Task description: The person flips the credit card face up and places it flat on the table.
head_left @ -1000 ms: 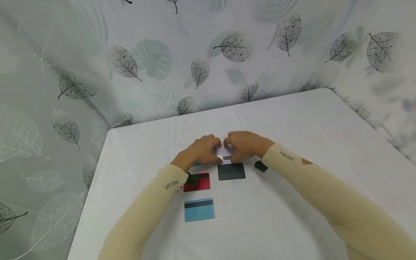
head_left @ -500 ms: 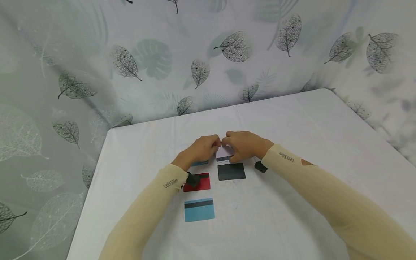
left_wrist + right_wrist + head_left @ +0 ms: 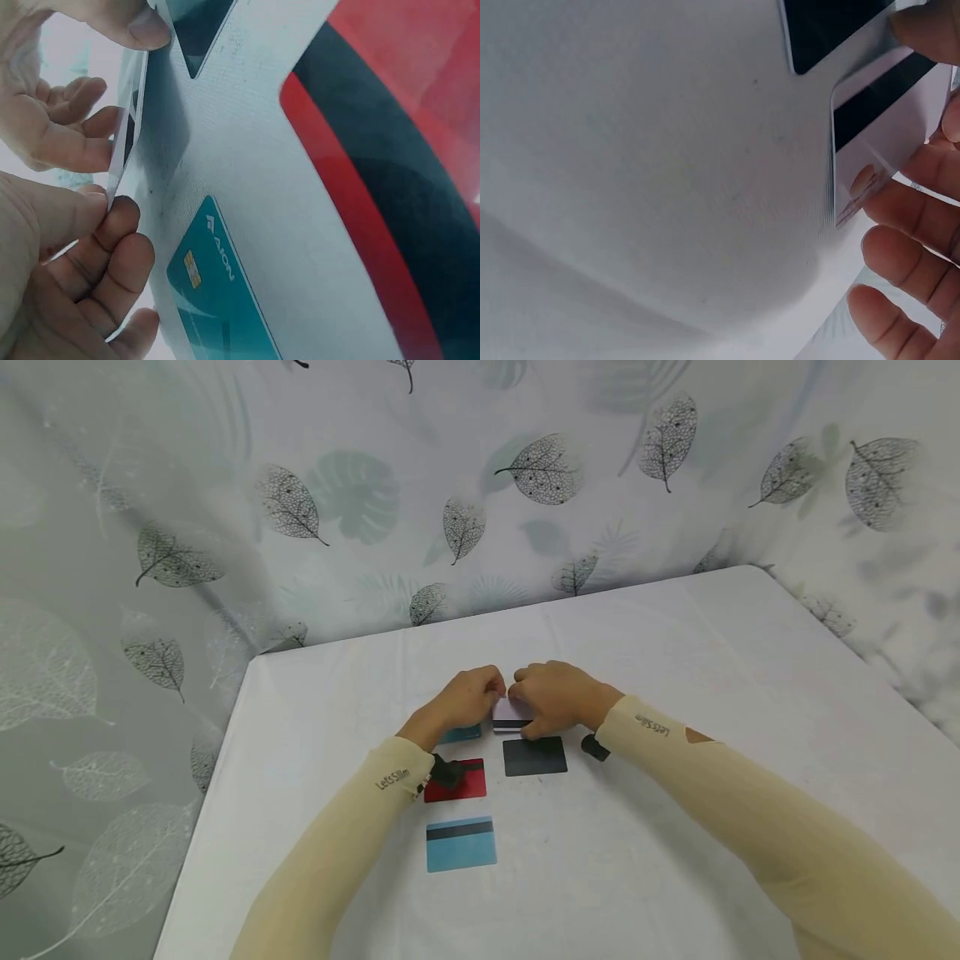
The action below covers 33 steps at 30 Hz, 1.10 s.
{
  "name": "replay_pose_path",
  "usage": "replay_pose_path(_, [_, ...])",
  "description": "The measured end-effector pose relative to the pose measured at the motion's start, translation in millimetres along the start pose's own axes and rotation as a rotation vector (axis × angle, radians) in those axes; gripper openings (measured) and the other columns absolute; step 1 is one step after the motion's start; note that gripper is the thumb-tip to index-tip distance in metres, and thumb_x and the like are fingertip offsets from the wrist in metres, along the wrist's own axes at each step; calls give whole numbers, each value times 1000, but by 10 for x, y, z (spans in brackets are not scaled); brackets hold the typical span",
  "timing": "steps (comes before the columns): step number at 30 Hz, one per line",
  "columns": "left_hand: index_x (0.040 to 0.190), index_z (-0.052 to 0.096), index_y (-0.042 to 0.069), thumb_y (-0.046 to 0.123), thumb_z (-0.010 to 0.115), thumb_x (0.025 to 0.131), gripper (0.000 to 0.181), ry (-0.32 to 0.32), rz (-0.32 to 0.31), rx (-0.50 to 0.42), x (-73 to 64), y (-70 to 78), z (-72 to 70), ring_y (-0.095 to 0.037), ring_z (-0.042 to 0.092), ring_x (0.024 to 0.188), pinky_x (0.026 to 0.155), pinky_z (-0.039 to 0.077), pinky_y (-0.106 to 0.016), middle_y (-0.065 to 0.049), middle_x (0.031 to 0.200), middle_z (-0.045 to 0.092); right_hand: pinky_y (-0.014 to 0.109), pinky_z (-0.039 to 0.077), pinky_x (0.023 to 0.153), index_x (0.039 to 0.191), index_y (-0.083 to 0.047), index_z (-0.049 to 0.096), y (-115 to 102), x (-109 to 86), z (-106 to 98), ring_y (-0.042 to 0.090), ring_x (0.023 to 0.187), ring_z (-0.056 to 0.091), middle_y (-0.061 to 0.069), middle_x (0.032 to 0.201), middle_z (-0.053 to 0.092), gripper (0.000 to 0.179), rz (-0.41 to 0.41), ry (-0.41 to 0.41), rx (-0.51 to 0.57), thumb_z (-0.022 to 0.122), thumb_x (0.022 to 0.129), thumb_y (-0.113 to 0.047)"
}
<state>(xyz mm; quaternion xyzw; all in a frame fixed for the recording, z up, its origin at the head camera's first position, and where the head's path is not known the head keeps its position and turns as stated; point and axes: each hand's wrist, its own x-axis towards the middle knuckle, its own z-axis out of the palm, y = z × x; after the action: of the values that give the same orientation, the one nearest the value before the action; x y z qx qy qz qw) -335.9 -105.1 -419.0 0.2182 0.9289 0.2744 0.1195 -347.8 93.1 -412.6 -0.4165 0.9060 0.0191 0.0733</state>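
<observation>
A pale lilac card (image 3: pixel 511 710) with a dark stripe lies between both hands. My left hand (image 3: pixel 465 699) pinches its left end between thumb and forefinger; the left wrist view shows the card (image 3: pixel 124 142) standing tilted there. From the other side my right hand (image 3: pixel 557 697) grips the same card, thumb at the near edge and fingers along the far one. A black card (image 3: pixel 535 756) lies flat just in front of it. Partly hidden under the left hand is a teal card (image 3: pixel 217 285) with a gold chip.
Below the left wrist lies a red card (image 3: pixel 468 783) with a dark stripe, partly covered. Closer to me is a light blue card (image 3: pixel 461 850). All rest on a white-covered table (image 3: pixel 660 635), backed by a leaf-patterned curtain (image 3: pixel 525 543).
The left hand's spread thumb and fingers have drawn together into a pinch at the card's left end. The lilac card and the right hand have shifted slightly left.
</observation>
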Motion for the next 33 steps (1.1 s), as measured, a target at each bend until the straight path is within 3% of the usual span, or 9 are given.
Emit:
replay_pose_path(4, [123,61,8,22,52,108,22,-10,-13,-100,-47,-28,-56,-21,59,91,84,51,-36,-7,107,66,39,52,76,117,-11,72,-10,-1,-32,18,81,55,0,92,58,48,22,-4,10,78,81,-43])
replay_pose_path(8, [139,55,8,35,63,100,48,-36,2,-201,-90,-70,-116,-22,60,104,91,52,-40,-8,117,63,39,52,76,114,-11,71,14,-14,-59,19,79,56,0,91,59,47,47,2,55,78,81,-43])
replay_pose_path(13, [150,47,9,34,82,86,77,-89,28,-179,-107,-104,-127,-23,54,127,108,47,-44,-9,136,58,37,51,75,112,-11,71,58,-13,-66,18,81,55,-2,87,59,44,57,32,110,78,80,-41])
replay_pose_path(16, [153,41,12,30,87,83,86,-98,14,-168,-112,-104,-108,-25,53,129,111,45,-45,-10,140,57,36,51,74,109,-11,70,75,-11,-74,18,81,55,-2,84,59,41,63,51,155,77,79,-38])
replay_pose_path(22, [156,34,15,27,89,82,93,-82,15,-180,-123,-95,-61,-25,56,123,107,46,-45,-11,136,58,36,53,76,116,-10,70,77,-32,-100,17,83,59,-1,92,68,46,66,92,277,76,80,-37])
replay_pose_path(29, [153,34,18,29,89,84,89,-79,65,-174,-129,-69,-6,-22,55,125,105,47,-43,-9,135,58,35,54,74,116,-6,69,54,-81,-148,16,81,63,1,97,73,48,58,135,381,77,80,-37])
replay_pose_path(33, [152,35,17,30,88,84,87,-75,59,-193,-132,-54,20,-22,55,127,106,47,-44,-8,135,59,34,53,72,117,-9,66,56,-89,-146,16,81,63,0,97,73,47,66,133,425,76,80,-36])
